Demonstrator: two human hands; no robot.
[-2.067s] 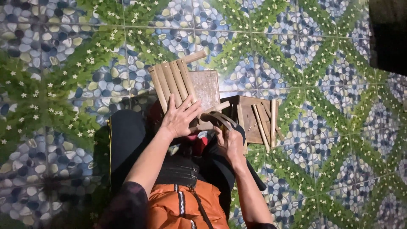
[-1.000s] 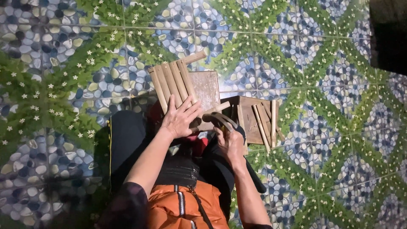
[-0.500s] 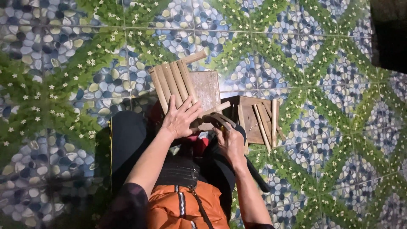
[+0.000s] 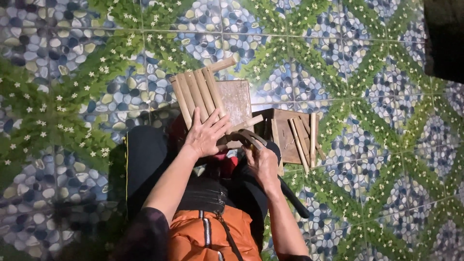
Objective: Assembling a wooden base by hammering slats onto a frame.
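Tiled floor [image 4: 72, 96]; left hand [image 4: 205, 135] flat (open) on bamboo slats [image 4: 195, 94].

The left hand [image 4: 207, 135] lies flat with the palm down and the fingers spread and stretched forward, the forearm bare and reaching up from the body. The right hand [image 4: 261, 162] is curled into a closed grip, knuckles up, wrist slightly bent, close beside the left.
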